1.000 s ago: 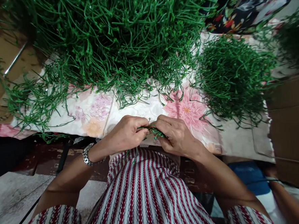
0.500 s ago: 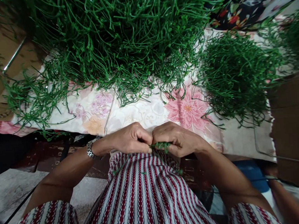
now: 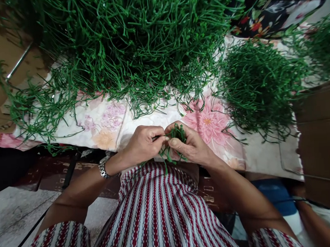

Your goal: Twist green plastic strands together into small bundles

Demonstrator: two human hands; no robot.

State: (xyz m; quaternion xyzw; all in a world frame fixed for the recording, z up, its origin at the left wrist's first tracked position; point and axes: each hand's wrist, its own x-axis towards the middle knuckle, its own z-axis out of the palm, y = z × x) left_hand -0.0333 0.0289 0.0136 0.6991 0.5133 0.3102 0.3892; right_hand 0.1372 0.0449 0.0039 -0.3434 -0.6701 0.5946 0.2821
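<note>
A small bunch of thin green artificial-looking stems (image 3: 178, 134) is between my hands, just above my lap. My right hand (image 3: 193, 146) is closed around the bunch, thumb across its near side. Strands poke out above the thumb and dangle below it. On the other side, my left hand (image 3: 146, 142) pinches at the edge of the bunch, its fingertips touching those of my right hand. Exactly which part the left fingertips grip is partly hidden. A metal watch (image 3: 103, 169) circles my left wrist.
A large heap of green stems (image 3: 137, 39) covers the back of the flowered cloth (image 3: 143, 126). A smaller pile (image 3: 263, 84) lies to the right, loose strands (image 3: 41, 108) to the left. Brown cardboard (image 3: 319, 132) stands at right. Another person's arm (image 3: 318, 222) shows at lower right.
Both hands have risen slightly away from my lap. My right hand has turned, so more of the green bunch shows, with strands hanging down.
</note>
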